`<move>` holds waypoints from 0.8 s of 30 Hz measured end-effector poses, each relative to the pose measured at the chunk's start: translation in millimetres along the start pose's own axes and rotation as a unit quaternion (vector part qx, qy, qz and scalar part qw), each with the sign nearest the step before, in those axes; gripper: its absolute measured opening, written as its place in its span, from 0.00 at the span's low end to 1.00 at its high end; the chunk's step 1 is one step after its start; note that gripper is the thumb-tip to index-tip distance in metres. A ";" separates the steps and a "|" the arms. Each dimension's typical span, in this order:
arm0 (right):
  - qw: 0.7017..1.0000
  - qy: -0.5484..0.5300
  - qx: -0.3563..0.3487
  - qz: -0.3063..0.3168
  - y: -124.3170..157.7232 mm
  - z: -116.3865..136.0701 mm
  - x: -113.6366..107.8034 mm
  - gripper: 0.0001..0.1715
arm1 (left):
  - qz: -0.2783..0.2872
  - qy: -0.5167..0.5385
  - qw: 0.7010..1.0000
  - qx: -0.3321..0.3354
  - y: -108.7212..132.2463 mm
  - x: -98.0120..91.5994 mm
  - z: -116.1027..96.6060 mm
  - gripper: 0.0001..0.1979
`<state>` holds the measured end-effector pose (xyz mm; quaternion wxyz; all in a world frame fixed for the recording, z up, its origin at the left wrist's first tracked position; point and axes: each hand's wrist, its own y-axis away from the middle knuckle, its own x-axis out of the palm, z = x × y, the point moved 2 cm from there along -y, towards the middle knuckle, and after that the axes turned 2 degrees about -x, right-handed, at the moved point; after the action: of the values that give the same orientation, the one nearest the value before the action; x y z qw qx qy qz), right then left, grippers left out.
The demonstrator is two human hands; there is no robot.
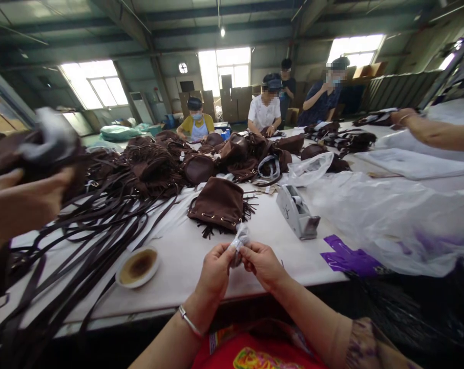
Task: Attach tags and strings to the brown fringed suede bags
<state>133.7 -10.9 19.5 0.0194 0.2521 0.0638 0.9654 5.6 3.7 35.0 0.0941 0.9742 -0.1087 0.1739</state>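
A white surface (189, 271) stretched across the middle of the frame in front of you. A large sheet of clear plastic (389, 220) lay crumpled over its right side, with a purple patch (351, 256) near its lower left edge. A heap of dark brown bags (151, 166) spread across the center and left of the frame, and long dark straps (86, 241) ran from it down to the lower left corner. Behind the heap, at upper center, stood a person in a white top (265, 108). At the left edge, a co-worker's hand (28, 197) held up a blurred brown bag; at the right edge, another person's arm (439, 128) reached in.

A single fringed bag (220, 202) lay at the center of the frame, its row of metal eyelets turned toward you. Your left hand (215, 264) and right hand (266, 264) met at lower center, just below that bag. To their upper right stood a gray tape dispenser (299, 215), and well to their left was a white dish (139, 284) with brown liquid in it.

Your smallest item was a pale gray bundle (239, 245), pinched between the fingers of both hands. Its top overlapped the fringed bag's near edge in view; you could not tell whether they touched.
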 end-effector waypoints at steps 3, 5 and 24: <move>0.999 0.033 -0.019 0.014 0.4 0.2 0.7 0.19 | 0.018 0.063 0.998 -0.023 -0.4 2.4 0.6 0.15; 0.998 0.056 -0.005 0.009 0.4 -2.3 -0.7 0.16 | 0.016 0.032 0.999 -0.013 1.5 3.7 2.0 0.16; 0.895 0.349 -0.025 -0.276 -32.3 28.4 -134.2 0.43 | -0.242 -0.357 0.896 0.111 -93.2 -112.5 -52.8 0.05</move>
<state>264.8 14.9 -25.2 0.2681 -0.1297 0.1090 0.9484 -91.5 124.9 29.7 -0.0210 0.9712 0.1240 -0.2023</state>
